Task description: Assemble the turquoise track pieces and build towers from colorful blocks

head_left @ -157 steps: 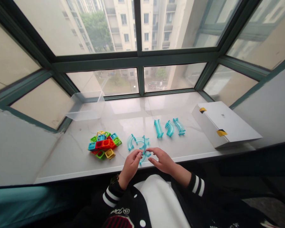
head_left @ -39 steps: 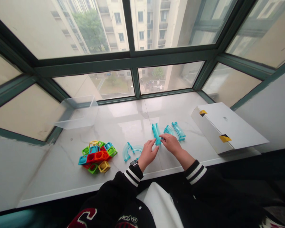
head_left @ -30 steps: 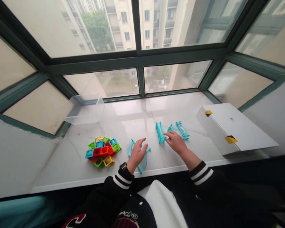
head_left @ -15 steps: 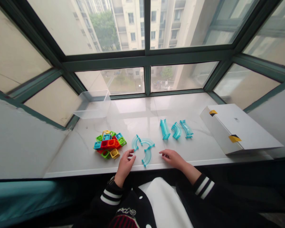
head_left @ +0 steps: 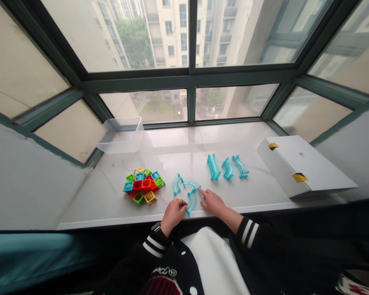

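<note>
L hand (head_left: 174,212) grip half-curled, hold unclear, R hand (head_left: 214,203) grip spread, nil held, by teal track (head_left: 192,201); blks (head_left: 144,184) L, box (head_left: 307,162) R

The lower curved piece (head_left: 192,201), see-through blue with stronger blue ends, lies near the front edge of the white sill (head_left: 101,200), its curve bulging to the right. Behind it rests an arched piece (head_left: 190,182) of the same kind; whether their ends are joined is not clear.
</note>
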A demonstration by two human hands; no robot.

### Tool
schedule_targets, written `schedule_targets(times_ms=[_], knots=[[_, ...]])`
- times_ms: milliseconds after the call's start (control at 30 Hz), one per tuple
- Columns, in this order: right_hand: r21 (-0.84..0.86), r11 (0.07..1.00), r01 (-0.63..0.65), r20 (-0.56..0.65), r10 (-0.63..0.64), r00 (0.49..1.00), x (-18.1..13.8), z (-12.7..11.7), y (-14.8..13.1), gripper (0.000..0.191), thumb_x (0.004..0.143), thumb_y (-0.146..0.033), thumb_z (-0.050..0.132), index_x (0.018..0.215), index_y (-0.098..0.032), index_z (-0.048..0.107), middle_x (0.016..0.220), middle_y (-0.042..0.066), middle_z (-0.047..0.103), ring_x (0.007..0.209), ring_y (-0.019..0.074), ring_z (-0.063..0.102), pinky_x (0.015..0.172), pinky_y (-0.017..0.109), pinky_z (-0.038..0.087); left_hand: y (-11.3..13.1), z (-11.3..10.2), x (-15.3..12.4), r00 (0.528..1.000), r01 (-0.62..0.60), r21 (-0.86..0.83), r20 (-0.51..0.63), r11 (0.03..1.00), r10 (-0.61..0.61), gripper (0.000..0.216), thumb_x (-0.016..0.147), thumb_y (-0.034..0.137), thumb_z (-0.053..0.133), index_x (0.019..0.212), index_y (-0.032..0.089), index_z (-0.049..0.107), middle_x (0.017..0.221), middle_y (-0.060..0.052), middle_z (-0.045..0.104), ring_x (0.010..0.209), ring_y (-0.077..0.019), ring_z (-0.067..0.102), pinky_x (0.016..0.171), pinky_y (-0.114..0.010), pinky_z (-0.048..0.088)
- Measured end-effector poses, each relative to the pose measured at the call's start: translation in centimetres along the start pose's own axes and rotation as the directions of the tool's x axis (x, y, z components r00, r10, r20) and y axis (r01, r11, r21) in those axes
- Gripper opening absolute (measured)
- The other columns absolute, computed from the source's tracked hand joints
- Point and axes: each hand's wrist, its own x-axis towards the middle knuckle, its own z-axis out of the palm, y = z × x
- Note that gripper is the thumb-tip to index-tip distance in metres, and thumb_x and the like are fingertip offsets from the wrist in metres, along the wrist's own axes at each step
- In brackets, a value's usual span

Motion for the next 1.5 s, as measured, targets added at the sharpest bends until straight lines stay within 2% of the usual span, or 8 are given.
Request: schedule_targets(times_ms=[200,367,500,700,967,1067,1233,1500], knots=[[-0.053,0.999,-0.014,-0.002,0.014,1.0,0.1,0.4,-0.4,0.067,0.099,-0.031,0.062,0.164,-0.026,0.043,0.127,0.015,0.066,0.11,0.0269,0.067,0.089,0.031,0.047,-0.5,-0.8,0.1,0.998,0.07,-0.169,0.008,0.983,-0.07,0.019,0.089,0.037,0.059,0.085,0.023,0.071,0.083,-0.002,0.072,0.08,-0.0224,0.064,0.08,-0.036,0.05],[-0.08,0.997,-0.012,0.016,0.014,1.0,0.4,0.4,-0.2,0.066,0.1,-0.033,0.061,0.163,-0.029,0.043,0.126,0.013,0.066,0.106,0.025,0.067,0.086,0.029,0.047,-0.9,-1.3,0.4,0.987,0.149,-0.392,0.003,0.908,-0.16,0.025,0.084,0.048,0.064,0.078,0.023,0.065,0.075,0.0,0.067,0.077,-0.0212,0.062,0.077,-0.033,0.052],[-0.103,0.995,-0.011,-0.006,0.01,1.0,0.4,0.6,-0.2,0.065,0.1,-0.034,0.06,0.163,-0.03,0.043,0.124,0.012,0.066,0.105,0.0249,0.068,0.084,0.029,0.047,-1.3,-1.8,0.4,0.976,0.158,-0.48,-0.057,0.863,-0.21,0.041,0.086,0.064,0.057,0.087,0.023,0.061,0.071,0.002,0.06,0.067,-0.0186,0.06,0.068,-0.031,0.052],[-0.079,0.996,0.032,-0.03,-0.035,0.999,-0.2,0.7,0.0,0.059,0.1,-0.033,0.061,0.158,-0.03,0.051,0.12,0.01,0.068,0.107,0.024,0.066,0.086,0.028,0.047,-1.4,-2.5,0.2,0.947,0.095,-0.608,-0.189,0.788,-0.26,0.052,0.082,0.073,0.065,0.094,0.023,0.062,0.08,0.001,0.063,0.07,-0.0171,0.062,0.074,-0.033,0.054],[0.211,0.948,0.237,-0.058,-0.23,0.971,-1.4,0.3,2.3,0.061,0.095,-0.026,0.066,0.155,-0.029,0.056,0.107,0.005,0.072,0.098,0.0207,0.066,0.092,0.033,0.051,-0.3,-2.1,0.0,0.944,0.18,-0.814,-0.015,0.552,-0.33,0.055,0.076,0.068,0.079,0.096,0.019,0.062,0.088,-0.004,0.071,0.072,-0.0145,0.063,0.07,-0.029,0.053],[0.403,0.884,0.238,-0.149,-0.194,0.97,-1.8,0.2,2.4,0.051,0.095,-0.024,0.062,0.145,-0.024,0.063,0.105,0.005,0.074,0.084,0.0179,0.066,0.084,0.033,0.055,0.6,-1.9,-0.2,0.952,0.179,-0.855,0.026,0.486,-0.306,0.052,0.075,0.062,0.084,0.094,0.018,0.063,0.091,-0.005,0.072,0.072,-0.0127,0.061,0.069,-0.027,0.051],[0.571,0.756,0.321,-0.293,-0.178,0.939,-2.1,-0.8,0.6,0.028,0.098,-0.035,0.062,0.118,-0.022,0.075,0.092,0.005,0.074,0.077,0.0181,0.066,0.078,0.032,0.055,3.1,-2.0,-0.1,0.963,0.174,-0.863,0.049,0.474,-0.264,0.048,0.076,0.057,0.086,0.095,0.018,0.065,0.094,-0.006,0.074,0.072,-0.0128,0.06,0.071,-0.027,0.051],[0.733,0.612,0.297,-0.401,0.036,0.916,-1.9,-2.8,-0.5,0.034,0.098,-0.048,0.064,0.119,-0.023,0.066,0.082,0.0,0.07,0.075,0.0182,0.067,0.075,0.032,0.055,6.8,-1.9,-0.7,0.98,0.195,-0.874,0.153,0.444,-0.129,0.039,0.085,0.055,0.081,0.092,0.019,0.066,0.092,-0.005,0.069,0.073,-0.014,0.057,0.072,-0.029,0.049]])
